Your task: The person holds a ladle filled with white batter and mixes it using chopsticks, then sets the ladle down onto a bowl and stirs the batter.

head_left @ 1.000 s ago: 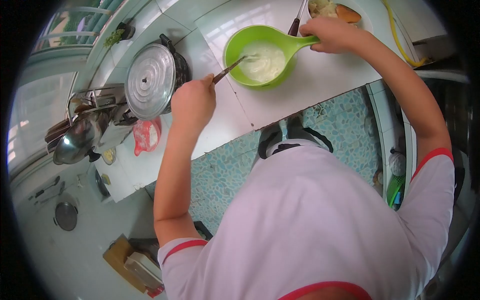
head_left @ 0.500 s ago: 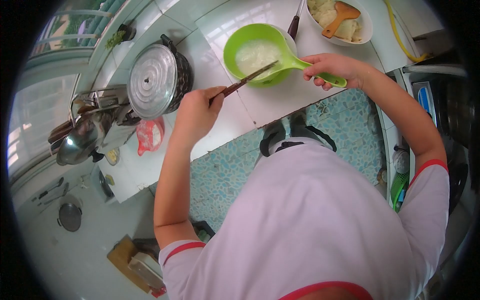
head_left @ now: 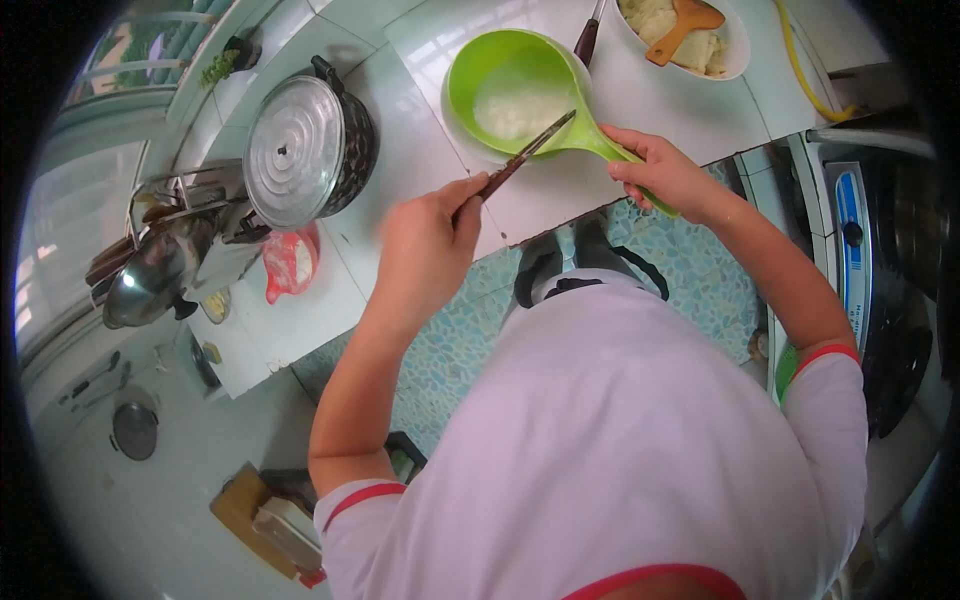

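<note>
My right hand (head_left: 665,175) is closed around the handle of a green plastic water dipper (head_left: 505,50). The dipper is tilted, and a wet white mixture (head_left: 525,105) lies toward its near side. My left hand (head_left: 430,235) grips a pair of dark chopsticks (head_left: 530,150), whose tips reach over the dipper's near rim by the handle joint. Under the dipper, part of a white rounded dish (head_left: 452,128) shows; most of it is hidden.
A lidded pot (head_left: 292,150) stands left on the white tiled counter (head_left: 395,130). Near it are a red scoop (head_left: 292,262) with white powder and a utensil rack (head_left: 190,195). At the back right sits a white bowl (head_left: 738,60) of pale food with a wooden spatula (head_left: 685,25).
The dipper has tipped, and its contents have slid toward the near side. My left hand and the chopsticks have moved right and nearer to me. My right hand has lowered slightly.
</note>
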A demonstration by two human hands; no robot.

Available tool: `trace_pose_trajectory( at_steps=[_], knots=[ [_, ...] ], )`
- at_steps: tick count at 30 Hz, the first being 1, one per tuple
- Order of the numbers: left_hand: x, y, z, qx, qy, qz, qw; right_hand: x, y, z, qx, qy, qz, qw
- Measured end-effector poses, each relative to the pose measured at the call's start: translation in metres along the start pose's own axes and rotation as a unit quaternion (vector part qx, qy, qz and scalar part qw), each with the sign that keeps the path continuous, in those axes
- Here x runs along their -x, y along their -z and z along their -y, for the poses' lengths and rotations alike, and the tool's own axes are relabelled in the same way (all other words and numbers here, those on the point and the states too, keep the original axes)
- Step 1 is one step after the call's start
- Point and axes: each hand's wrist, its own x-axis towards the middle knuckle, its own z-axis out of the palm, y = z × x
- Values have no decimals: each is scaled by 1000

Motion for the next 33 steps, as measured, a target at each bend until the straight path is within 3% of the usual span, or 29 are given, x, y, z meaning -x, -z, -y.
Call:
trace_pose_trajectory(
  at_steps=[5, 7, 9, 13, 16, 18, 25, 33],
  knots=[
    [-16, 16, 65, -16, -19, 30, 999, 5, -3, 7, 5, 1, -7, 1000],
    [-32, 51, 59, -165, -6, 10, 986, 7, -3, 9, 9, -8, 3, 1000],
    [-45, 69, 50, -238, -43, -72, 968, 4, 2, 13, -7, -19, 15, 1000],
    [-49, 76, 40, -389, -78, -110, 912, 0, 10, 25, -22, -52, 34, 998],
    [-23, 49, 38, -311, -27, 0, 950, -5, 17, 19, -72, -64, 66, 993],
    [-10, 31, 19, -284, -109, 4, 953, -9, 18, 11, -123, -60, 92, 986],
    [-20, 35, 8, -324, -65, -76, 941, -18, 3, -7, -269, -42, 124, 954],
    [-9, 29, 0, -233, -108, -90, 962, 10, 27, 10, -197, -58, 81, 975]
  ],
)
